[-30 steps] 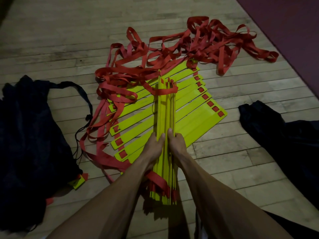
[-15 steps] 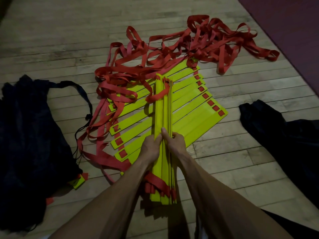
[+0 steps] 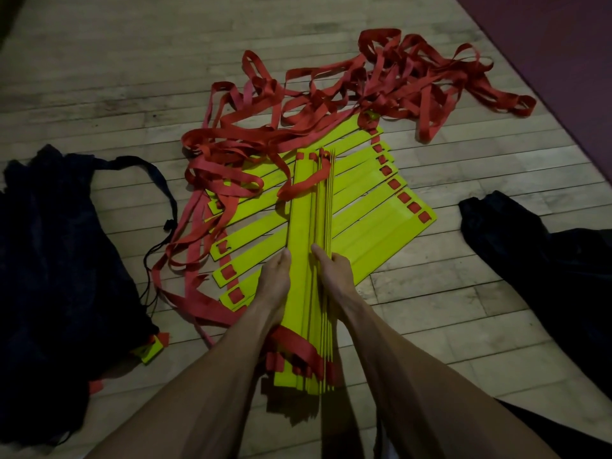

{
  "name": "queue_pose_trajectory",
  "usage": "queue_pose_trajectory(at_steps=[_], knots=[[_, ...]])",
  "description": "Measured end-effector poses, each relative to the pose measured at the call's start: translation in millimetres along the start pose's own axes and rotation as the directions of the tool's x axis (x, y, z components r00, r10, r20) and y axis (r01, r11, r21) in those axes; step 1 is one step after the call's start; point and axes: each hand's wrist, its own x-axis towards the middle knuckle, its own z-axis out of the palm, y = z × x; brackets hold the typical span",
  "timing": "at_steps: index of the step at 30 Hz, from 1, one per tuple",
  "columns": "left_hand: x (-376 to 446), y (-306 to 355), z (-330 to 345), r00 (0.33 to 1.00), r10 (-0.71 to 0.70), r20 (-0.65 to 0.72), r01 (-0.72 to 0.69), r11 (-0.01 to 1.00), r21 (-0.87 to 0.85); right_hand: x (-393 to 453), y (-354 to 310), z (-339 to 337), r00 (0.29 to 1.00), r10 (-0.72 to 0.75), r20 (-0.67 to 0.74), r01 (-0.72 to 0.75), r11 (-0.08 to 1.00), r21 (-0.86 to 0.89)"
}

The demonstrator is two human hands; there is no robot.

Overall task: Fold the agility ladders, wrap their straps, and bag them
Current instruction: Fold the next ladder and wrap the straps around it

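while both thumbs lie along its top, the left hand (image 3: 276,279) and right hand (image 3: 334,274) grip a gathered stack of flat yellow plastic ladder rungs (image 3: 309,260) from either side, held over more yellow rungs fanned on the pale wooden plank floor (image 3: 99,77). tangled red webbing straps (image 3: 381,84) spread beyond. a dark drawstring bag (image 3: 59,260) lies at left, dark cloth (image 3: 536,246) at right.

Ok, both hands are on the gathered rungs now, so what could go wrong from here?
The gathered rungs look uneven between the left hand and right hand, so the pack could splay. The red straps lie tangled on the floor and may snag when wrapped. More rungs lie fanned underneath, and their straps could drag along.
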Motion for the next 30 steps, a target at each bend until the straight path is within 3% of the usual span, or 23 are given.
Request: queue_pose_trajectory(at_steps=[5, 9, 15, 18, 24, 30], knots=[[-7, 10, 3, 0.996, -0.051, 0.069, 0.058, 0.992, -0.114, -6, -3, -7, 0.999, -0.022, 0.029, 0.020, 0.999, 0.048], [-9, 21, 4, 0.987, -0.103, 0.124, 0.129, 0.967, -0.221, -3, -1, 0, 0.998, 0.044, -0.038, -0.039, 0.991, 0.127], [-4, 16, 5, 0.988, -0.150, 0.018, 0.150, 0.989, 0.009, 1, -8, 6, 0.992, 0.119, -0.032, -0.109, 0.970, 0.216], [-3, 15, 5, 0.988, -0.146, -0.050, 0.152, 0.980, 0.125, -1, -3, 3, 0.996, 0.087, 0.001, -0.086, 0.985, 0.150], [-1, 10, 8, 0.995, -0.030, -0.100, 0.044, 0.988, 0.146, 6, 4, 7, 0.999, 0.028, -0.022, -0.028, 0.999, -0.015], [-7, 17, 12, 1.000, 0.006, -0.004, -0.007, 0.997, -0.082, 5, 5, 8, 0.999, 0.007, -0.035, -0.008, 1.000, -0.011]])
